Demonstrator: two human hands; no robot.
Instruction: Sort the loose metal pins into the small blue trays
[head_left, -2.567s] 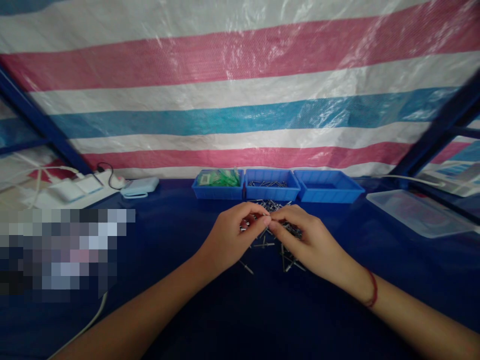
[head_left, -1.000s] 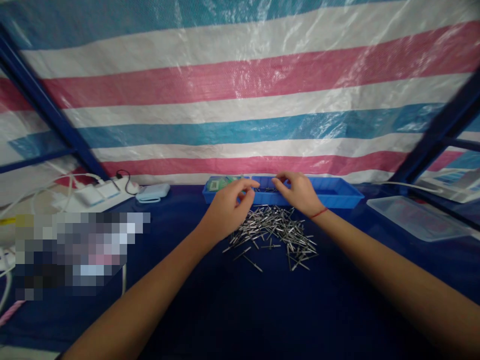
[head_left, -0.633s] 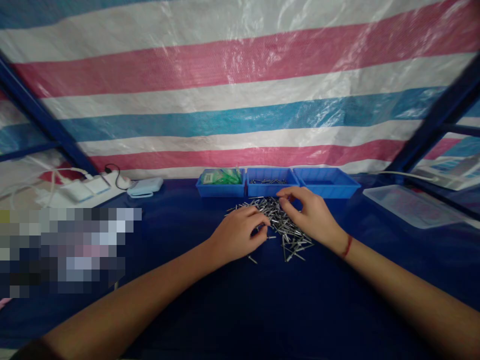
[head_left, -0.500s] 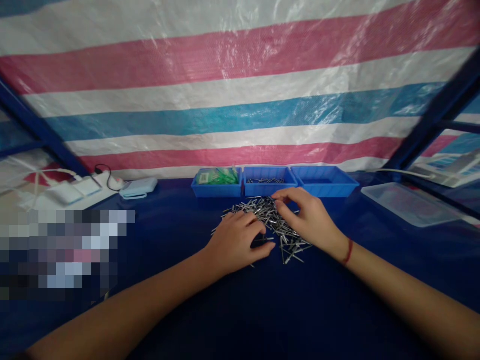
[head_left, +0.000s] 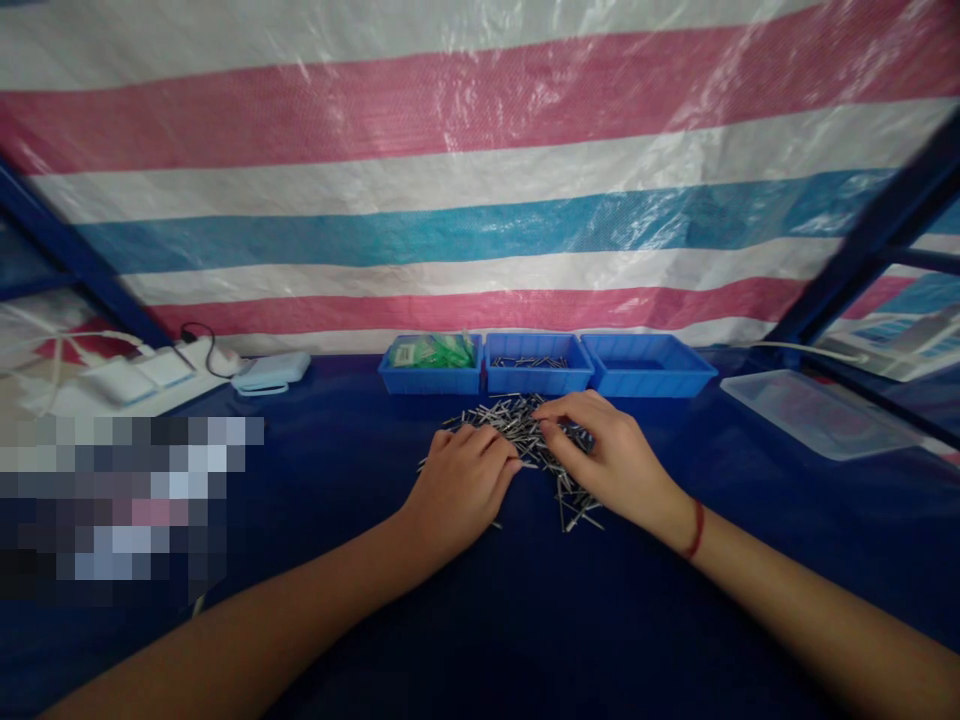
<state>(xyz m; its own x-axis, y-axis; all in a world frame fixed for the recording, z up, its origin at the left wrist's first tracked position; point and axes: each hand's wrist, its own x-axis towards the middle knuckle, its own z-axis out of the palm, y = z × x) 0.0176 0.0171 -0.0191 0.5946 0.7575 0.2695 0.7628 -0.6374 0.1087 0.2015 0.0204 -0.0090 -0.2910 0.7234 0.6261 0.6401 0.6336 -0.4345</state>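
A loose heap of silvery blind rivets (head_left: 517,420) lies on the dark blue table. Over its near left side is my left hand (head_left: 461,490), closed, thumb against index finger. A thin rivet (head_left: 529,464) sticks out from that pinch. My right hand (head_left: 611,450), with a red string at the wrist, reaches over the heap's right side. Its thumb and index finger are a little apart among the rivets, and I see nothing held between them. The other fingers of this hand are partly hidden.
Behind the heap stand three blue bins: the left bin (head_left: 431,382) holds green packets, the middle bin (head_left: 538,380) some rivets, the right bin (head_left: 652,380) nothing visible. A clear plastic lid (head_left: 817,415) lies right. A power strip (head_left: 172,385) and pale blue case (head_left: 271,372) sit left.
My left thumb has come up against the index finger, closing the pinch, with a rivet now showing there. My right hand has shifted slightly left over the heap. The view has moved a little.
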